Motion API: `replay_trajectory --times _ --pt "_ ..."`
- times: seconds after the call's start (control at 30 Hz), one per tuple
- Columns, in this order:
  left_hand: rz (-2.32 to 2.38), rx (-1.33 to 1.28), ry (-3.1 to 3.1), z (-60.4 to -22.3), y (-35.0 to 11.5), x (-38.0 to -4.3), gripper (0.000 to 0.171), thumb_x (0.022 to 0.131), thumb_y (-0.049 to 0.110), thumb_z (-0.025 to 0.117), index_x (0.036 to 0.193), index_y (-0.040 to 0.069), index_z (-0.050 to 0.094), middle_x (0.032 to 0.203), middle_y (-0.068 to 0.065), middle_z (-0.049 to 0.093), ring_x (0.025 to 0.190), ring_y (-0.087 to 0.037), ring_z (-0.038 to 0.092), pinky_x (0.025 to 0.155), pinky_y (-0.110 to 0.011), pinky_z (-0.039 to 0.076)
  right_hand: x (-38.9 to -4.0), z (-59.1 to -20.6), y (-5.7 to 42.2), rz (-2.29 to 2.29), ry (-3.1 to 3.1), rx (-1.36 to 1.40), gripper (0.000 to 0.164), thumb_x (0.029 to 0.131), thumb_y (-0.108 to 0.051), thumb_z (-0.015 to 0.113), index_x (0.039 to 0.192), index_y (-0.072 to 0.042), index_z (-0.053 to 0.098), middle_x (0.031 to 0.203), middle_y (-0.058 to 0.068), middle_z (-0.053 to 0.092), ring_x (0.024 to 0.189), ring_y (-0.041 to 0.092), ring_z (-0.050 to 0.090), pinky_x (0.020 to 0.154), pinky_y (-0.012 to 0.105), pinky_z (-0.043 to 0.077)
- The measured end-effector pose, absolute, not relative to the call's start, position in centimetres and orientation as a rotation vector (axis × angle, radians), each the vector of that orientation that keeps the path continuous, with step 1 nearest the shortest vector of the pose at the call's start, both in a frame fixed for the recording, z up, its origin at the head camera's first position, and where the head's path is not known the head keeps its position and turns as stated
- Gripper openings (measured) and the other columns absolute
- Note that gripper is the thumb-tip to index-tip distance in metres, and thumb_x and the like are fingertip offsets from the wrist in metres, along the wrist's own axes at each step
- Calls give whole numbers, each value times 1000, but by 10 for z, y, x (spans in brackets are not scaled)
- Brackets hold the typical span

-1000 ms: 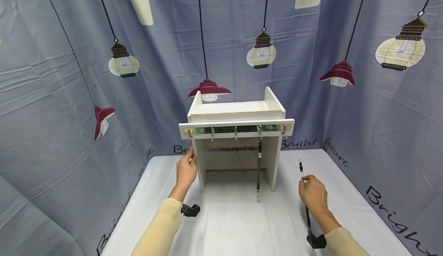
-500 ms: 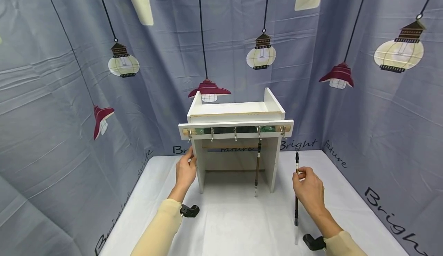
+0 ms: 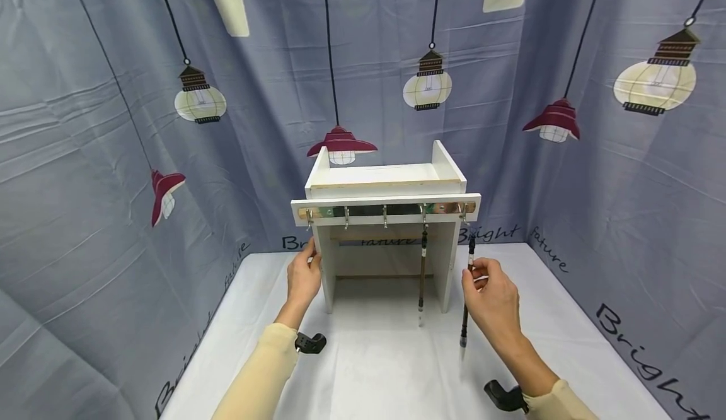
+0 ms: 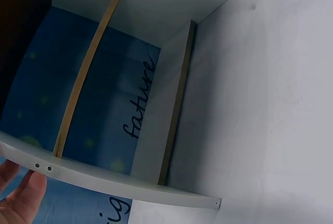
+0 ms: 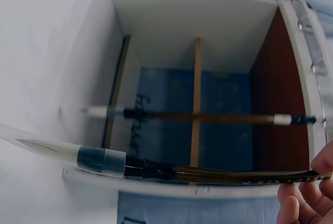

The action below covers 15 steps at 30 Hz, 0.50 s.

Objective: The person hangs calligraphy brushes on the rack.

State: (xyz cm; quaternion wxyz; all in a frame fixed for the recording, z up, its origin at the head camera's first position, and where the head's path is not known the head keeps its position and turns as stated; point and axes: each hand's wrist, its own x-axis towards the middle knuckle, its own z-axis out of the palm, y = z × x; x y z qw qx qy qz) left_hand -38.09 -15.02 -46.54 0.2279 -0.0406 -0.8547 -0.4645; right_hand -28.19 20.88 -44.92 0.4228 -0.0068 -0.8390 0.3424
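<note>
Brown brushes (image 5: 156,169), two, one pinched by right fingers (image 3: 483,263); five hooks (image 3: 385,216); left fingers (image 3: 307,253) against rack (image 3: 363,192), seemingly relaxed.

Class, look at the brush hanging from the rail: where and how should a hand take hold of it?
Probably best pinched across the slim brown handle of the hanging brush, coming from the front, below the rail. It hangs nearly upright from a hook, with the handle exposed on the near side; the pale bristles at the bottom are better left alone.

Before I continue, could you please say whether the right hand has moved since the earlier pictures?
Yes, the right hand has moved leftward, closer to the white rack.
</note>
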Motion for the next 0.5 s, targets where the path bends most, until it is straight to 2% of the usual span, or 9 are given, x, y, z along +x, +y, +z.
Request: replay_trajectory --times 0.07,0.3,0.5 --pt "-1278 -112 -2348 -465 -151 -379 49 107 14 56 155 11 47 126 -19 69 107 -38 73 86 -48 61 -282 -446 200 856 -2096 30 20 88 -6 74 106 -2 66 83 9 72 67 23 70 60 32 51" --pt "-1268 -110 -2359 -466 -150 -378 49 107 15 56 155 12 48 127 -18 69 107 -37 73 85 -48 61 -284 -440 168 911 -2116 143 20 88 -4 75 105 -2 65 83 6 70 67 18 68 60 30 53" --pt "-1232 -139 -2334 -465 -149 -379 48 106 12 57 153 9 50 123 -19 70 104 -38 74 83 -48 62 -286 -438 134 947 -2138 252 19 89 -6 77 104 -5 65 80 2 68 66 11 65 60 27 53"
